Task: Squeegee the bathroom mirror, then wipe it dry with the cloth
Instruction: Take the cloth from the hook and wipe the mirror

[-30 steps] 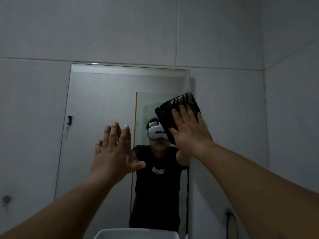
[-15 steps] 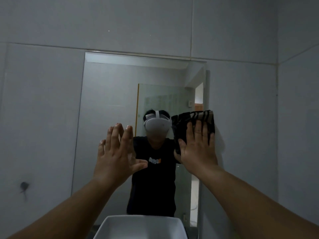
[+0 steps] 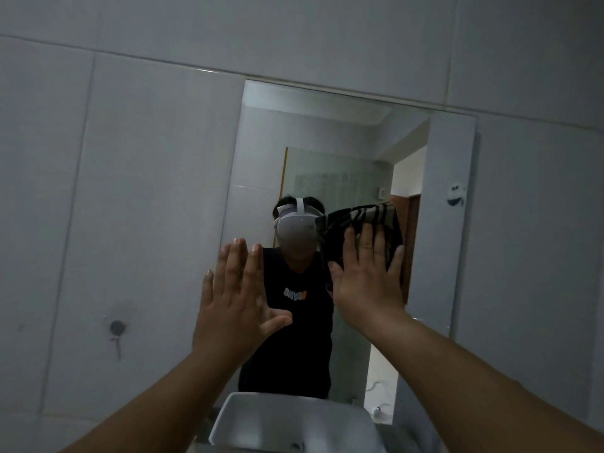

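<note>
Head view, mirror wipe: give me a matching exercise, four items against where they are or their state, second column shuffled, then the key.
Column 1
1. cloth
2. left hand
3. sink
4. wall hook

Column 2
A. on the tiled wall, left of the mirror
B. pressed flat on the glass under the right hand
C. open, fingers spread, holding nothing, near the mirror's left edge
D. white, at the bottom of the frame below the mirror

Pairs: 1-B, 2-C, 3-D, 4-A
</note>
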